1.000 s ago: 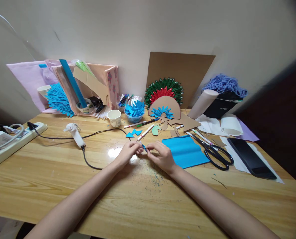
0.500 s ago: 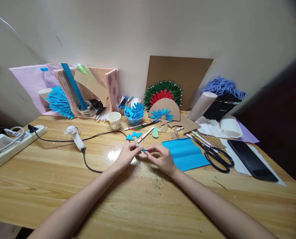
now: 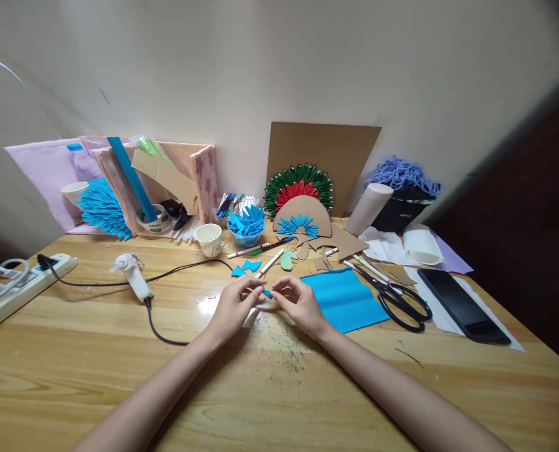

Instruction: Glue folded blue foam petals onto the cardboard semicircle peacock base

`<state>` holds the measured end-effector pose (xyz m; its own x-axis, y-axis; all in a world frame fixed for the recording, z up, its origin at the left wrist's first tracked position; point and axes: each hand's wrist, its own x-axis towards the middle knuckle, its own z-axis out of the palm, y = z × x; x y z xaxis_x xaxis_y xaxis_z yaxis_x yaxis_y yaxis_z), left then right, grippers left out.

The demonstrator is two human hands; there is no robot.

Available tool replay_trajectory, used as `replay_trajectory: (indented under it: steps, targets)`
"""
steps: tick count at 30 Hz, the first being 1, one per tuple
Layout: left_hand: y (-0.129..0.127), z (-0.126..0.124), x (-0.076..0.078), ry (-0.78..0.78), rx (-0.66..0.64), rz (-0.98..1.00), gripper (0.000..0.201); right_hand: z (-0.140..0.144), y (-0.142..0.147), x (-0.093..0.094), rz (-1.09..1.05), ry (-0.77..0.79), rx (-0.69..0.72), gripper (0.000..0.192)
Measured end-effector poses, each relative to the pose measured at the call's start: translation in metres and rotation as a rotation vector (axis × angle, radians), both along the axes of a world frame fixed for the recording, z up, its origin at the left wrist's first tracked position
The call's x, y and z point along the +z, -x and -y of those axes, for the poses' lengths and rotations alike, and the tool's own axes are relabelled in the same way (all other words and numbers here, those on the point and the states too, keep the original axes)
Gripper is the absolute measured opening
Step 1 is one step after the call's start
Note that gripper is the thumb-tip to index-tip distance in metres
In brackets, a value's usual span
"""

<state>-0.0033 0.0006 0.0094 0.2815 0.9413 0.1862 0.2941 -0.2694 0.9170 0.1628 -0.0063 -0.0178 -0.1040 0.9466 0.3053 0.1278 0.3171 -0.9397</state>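
Observation:
Between the fingertips of both hands is a small blue piece (image 3: 267, 293), like folded fabric or paper; its exact shape is mostly covered. My left hand (image 3: 236, 304) pinches one end and my right hand (image 3: 300, 304) pinches the other, just above the table. Small blue triangles (image 3: 247, 267) lie beyond my left hand, and a bowl of blue pieces (image 3: 246, 227) stands further back. Beside my right hand lies a blue sheet (image 3: 346, 299). A cardboard half-disc (image 3: 302, 210) with blue petals leans on a green and red petal fan (image 3: 300, 174).
Black scissors (image 3: 399, 298) and a phone (image 3: 462, 306) lie at the right. On the left, a white glue gun (image 3: 132, 276) trails a cord towards a power strip (image 3: 25, 292). A paper cup (image 3: 208, 240), marker pens (image 3: 270, 263) and cardboard scraps (image 3: 345, 240) sit behind the hands.
The view has tilted and shifted slightly, so the scene sits lower and further left. Both hands still pinch the small blue piece; their fingers have shifted a little around it.

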Motion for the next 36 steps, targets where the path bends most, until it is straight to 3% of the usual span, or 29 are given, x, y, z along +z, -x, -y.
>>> replay_trajectory:
  steps: [4, 10, 18, 24, 36]
  targets:
    - [0.0040, 0.0014, -0.0011, -0.308, -0.090, -0.227, 0.027, -0.0014, -0.0007, -0.0007, -0.030, 0.061, 0.053, 0.014]
    - [0.0084, -0.0005, -0.0087, -0.483, -0.127, -0.424, 0.031, -0.0016, -0.0007, 0.0012, -0.051, 0.057, 0.083, 0.015]
    - [0.0065, -0.0003, -0.0046, -0.398, -0.117, -0.399, 0.026, -0.0022, -0.0011, 0.0000, -0.095, 0.120, 0.108, 0.015]
    - [0.0032, 0.0007, -0.0024, -0.331, -0.102, -0.346, 0.020, -0.0018, -0.0006, -0.0021, -0.060, 0.079, 0.099, 0.013]
    - [0.0026, 0.0006, -0.0024, -0.348, -0.103, -0.351, 0.019, 0.0013, -0.0007, 0.0002, 0.125, -0.019, -0.012, 0.014]
